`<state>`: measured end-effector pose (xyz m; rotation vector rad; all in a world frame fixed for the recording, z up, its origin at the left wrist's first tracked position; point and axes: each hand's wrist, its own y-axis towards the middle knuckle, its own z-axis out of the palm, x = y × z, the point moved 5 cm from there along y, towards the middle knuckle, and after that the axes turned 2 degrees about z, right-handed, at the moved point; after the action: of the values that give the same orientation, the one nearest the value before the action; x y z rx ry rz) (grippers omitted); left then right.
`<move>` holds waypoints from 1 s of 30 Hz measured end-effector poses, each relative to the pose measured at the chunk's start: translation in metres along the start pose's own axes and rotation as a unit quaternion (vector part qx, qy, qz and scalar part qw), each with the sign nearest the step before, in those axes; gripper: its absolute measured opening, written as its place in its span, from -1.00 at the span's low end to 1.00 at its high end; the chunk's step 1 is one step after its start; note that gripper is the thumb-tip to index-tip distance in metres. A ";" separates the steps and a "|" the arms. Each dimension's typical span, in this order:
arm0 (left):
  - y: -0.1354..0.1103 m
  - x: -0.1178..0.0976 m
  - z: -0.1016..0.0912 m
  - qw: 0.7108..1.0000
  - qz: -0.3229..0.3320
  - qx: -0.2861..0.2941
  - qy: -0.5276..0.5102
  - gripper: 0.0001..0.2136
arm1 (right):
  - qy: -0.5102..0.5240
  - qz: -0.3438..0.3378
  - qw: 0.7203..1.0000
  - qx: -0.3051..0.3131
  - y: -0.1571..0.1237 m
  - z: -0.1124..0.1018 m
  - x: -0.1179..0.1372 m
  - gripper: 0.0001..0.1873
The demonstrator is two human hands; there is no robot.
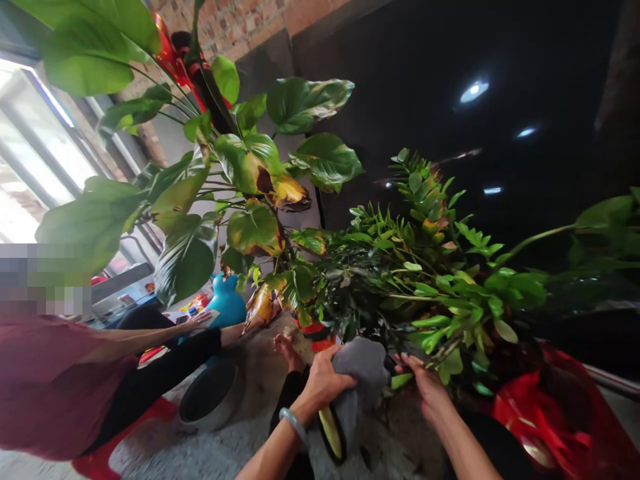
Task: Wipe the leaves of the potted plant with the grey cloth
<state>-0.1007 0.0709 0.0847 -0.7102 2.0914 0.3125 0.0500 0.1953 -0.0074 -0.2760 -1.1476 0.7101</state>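
My left hand [324, 383], with a pale bangle at the wrist, is closed on a grey cloth [364, 377] that hangs down in front of me. To its right, the fingers of my right hand [429, 390] are closed around a stem low on the leafy green plant [425, 287]. A single green leaf [401, 381] shows beside those fingertips. The right fingertips are close to the cloth's edge; whether they touch it I cannot tell. Below the cloth lies a long dark-edged, yellow-green thing [331, 430], partly covered.
A big-leafed plant [250, 160] with browned leaves rises at centre left. On the left a person [55, 380] sits on a red stool [125, 443] beside a grey basin [213, 393]. A blue rounded object [227, 303] stands behind. Red wrapping [570, 413] lies at the right.
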 end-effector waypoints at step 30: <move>-0.013 0.020 0.011 0.992 -0.047 -0.026 0.114 -0.59 | -0.034 -0.023 0.999 -0.006 0.001 -0.002 0.004 -0.68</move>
<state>-0.0945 0.0584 0.0625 -0.9083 2.2633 0.2437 0.0522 0.1984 -0.0060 -0.2367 -1.2190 0.6766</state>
